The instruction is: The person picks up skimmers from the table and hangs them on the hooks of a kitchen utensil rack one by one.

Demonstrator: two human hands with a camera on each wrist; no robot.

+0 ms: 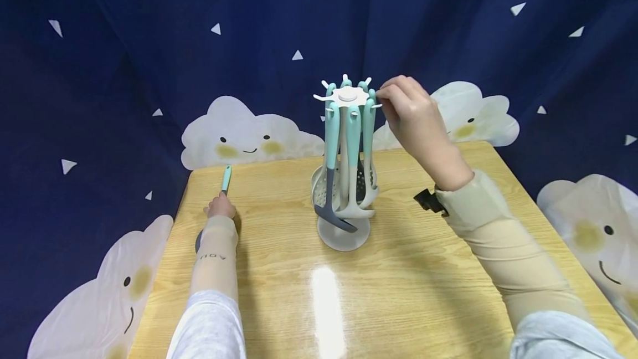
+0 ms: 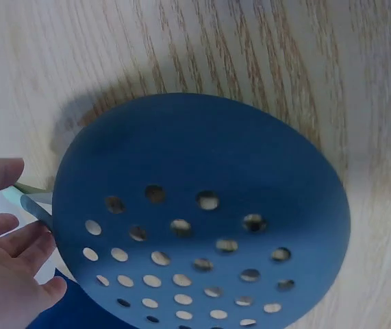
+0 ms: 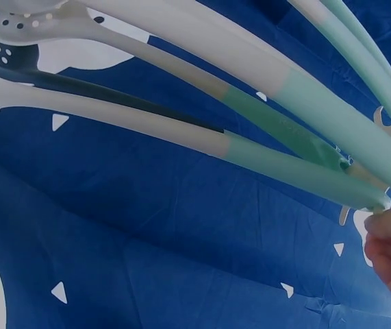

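My left hand (image 1: 221, 206) reaches to the table's left side and holds a skimmer around its neck. Its teal handle (image 1: 226, 178) points away from me. In the left wrist view, the skimmer's dark perforated head (image 2: 202, 164) fills much of the picture, with my fingers curled beside its neck. At a white rotating utensil rack (image 1: 347, 93), my right hand (image 1: 411, 109) is raised on the right side. Thumb and fingertips pinch the top end of a teal handle (image 3: 305, 171) with a pale neck; that utensil's head is partly cut off.
Several teal-handled utensils hang around the rack, among them a dark ladle (image 1: 331, 215) and a pale ladle (image 1: 355, 210). The rack's round white base (image 1: 344, 235) stands on the wooden table (image 1: 279, 292). Behind hangs a dark blue curtain (image 1: 249, 32) with clouds.
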